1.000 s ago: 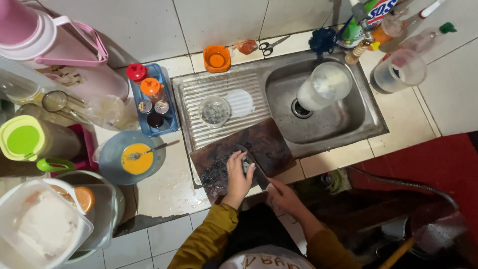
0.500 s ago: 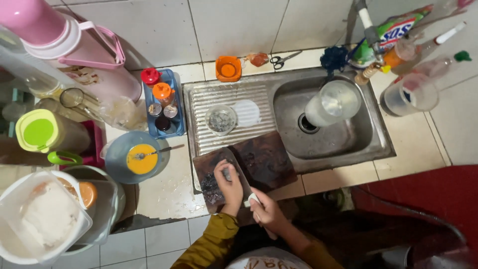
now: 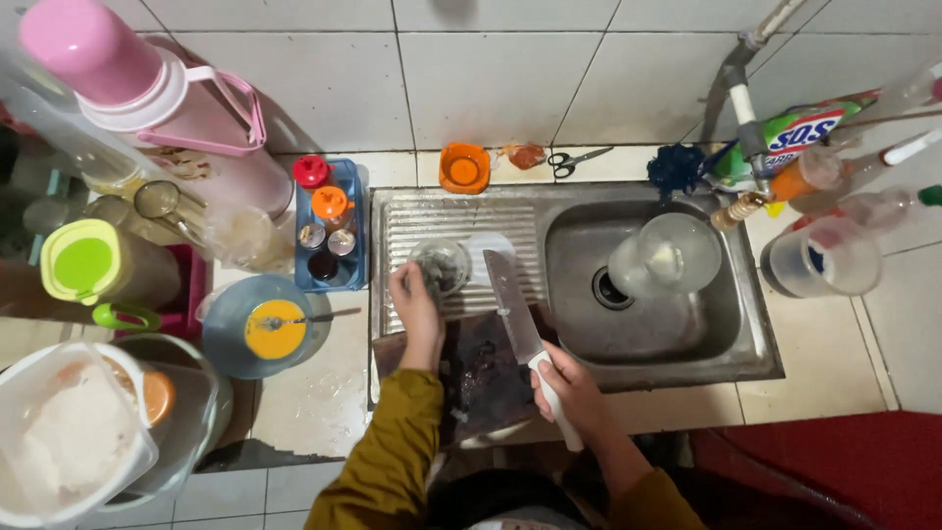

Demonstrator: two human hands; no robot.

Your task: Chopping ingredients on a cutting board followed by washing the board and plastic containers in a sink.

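My left hand [image 3: 415, 306] reaches the small glass bowl [image 3: 441, 265] on the drainboard [image 3: 412, 221]; right hand [image 3: 574, 391] grips the knife [image 3: 515, 312] over the cutting board [image 3: 486, 378].

White tiled wall [image 3: 471, 69] behind a tiled counter [image 3: 324, 393] with a steel sink [image 3: 677, 334], red floor [image 3: 834, 461] at the near right corner.

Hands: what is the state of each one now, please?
Left hand: fingers at the small bowl; grip cannot be told.
Right hand: closed on the knife.
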